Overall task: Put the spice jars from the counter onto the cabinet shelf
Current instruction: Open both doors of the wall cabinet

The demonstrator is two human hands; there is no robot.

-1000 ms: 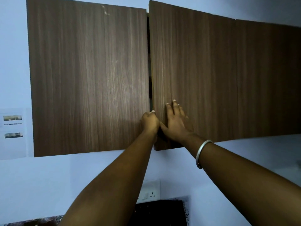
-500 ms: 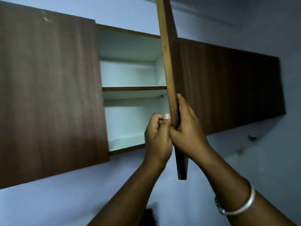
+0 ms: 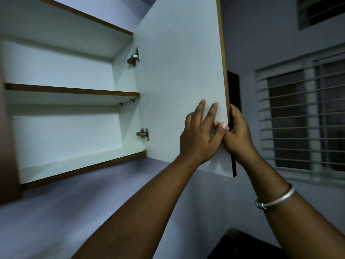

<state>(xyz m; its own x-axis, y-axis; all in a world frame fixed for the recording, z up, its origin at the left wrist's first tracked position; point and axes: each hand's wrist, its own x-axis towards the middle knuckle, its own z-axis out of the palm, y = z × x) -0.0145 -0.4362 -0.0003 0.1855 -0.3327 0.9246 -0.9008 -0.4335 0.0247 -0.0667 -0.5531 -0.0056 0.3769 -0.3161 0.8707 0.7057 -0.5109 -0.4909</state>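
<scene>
Spice jars do not appear in this view; by the task they stand on the table below, out of frame, so their heading and long axis cannot be told. Cabinet shelf [image 3: 74, 93] lies at about 9 o'clock from both hands, its long axis running left–right, its front edge facing the viewer; it is bare, as is the cabinet floor [image 3: 82, 161] under it. Door [image 3: 179, 81] is swung wide on two hinges [image 3: 142, 134], its long axis upright and its white inner face turned toward the camera.

Left hand [image 3: 200, 139] lies flat on that inner face near the free edge, fingers [image 3: 200, 109] spread and extended, gripping nothing. Right hand [image 3: 238, 135], with a bangle [image 3: 276, 200] on its wrist, wraps the free edge of the door, thumb on the inner face and fingers hidden behind it. The two hands touch at the door edge.

Judgement: the opening step is nearly complete. The left hand is nearer the shelf, so the coming move is downward, toward 6 o'clock, to fetch a jar.
</scene>
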